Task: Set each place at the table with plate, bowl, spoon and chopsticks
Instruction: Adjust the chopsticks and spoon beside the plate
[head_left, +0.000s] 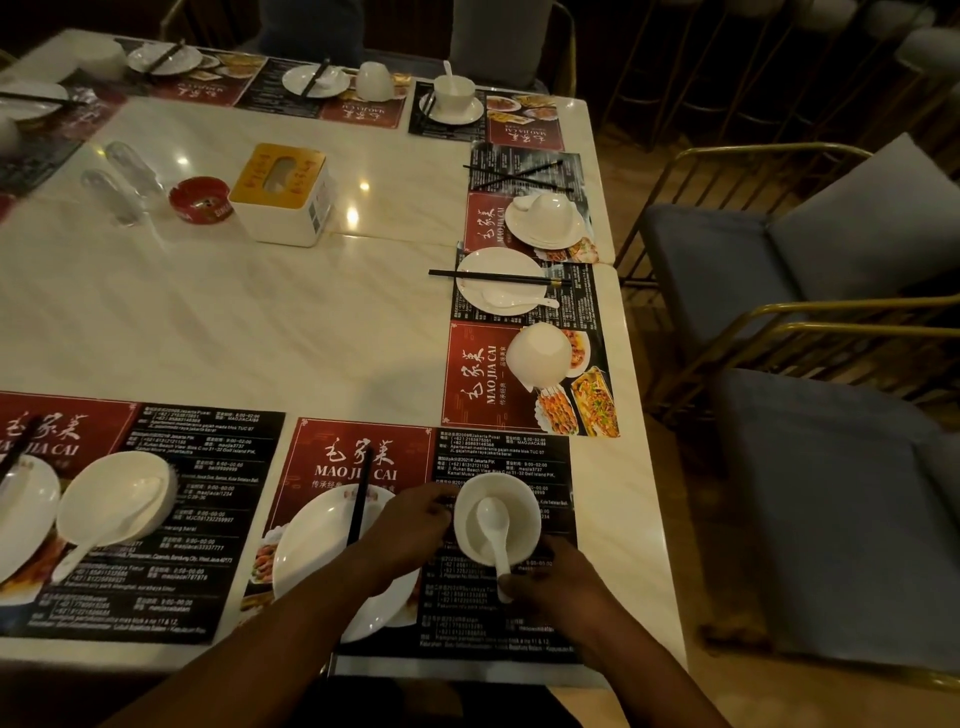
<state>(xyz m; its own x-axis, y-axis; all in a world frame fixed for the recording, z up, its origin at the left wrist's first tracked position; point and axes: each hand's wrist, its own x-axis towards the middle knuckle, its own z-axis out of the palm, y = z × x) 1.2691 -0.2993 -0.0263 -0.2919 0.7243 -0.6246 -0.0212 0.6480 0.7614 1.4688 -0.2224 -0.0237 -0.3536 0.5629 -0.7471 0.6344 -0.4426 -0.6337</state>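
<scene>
On the near placemat a white bowl (511, 506) stands upright with a white spoon (496, 530) lying in it, handle toward me. My right hand (550, 582) pinches the spoon's handle end. My left hand (410, 530) grips the bowl's left side, lying over a white plate (311, 551). Black chopsticks (360, 499) lie across that plate. At the near left another bowl (117, 499) with a spoon sits beside a plate (21, 514).
Along the right edge lie a plate with chopsticks and spoon (501, 283), an overturned bowl (540, 353), another plate with overturned bowl (545, 221) and loose chopsticks (519, 174). A tissue box (283, 195), red ashtray (200, 200) and glasses stand mid-table. Blue chairs (810, 467) flank the right.
</scene>
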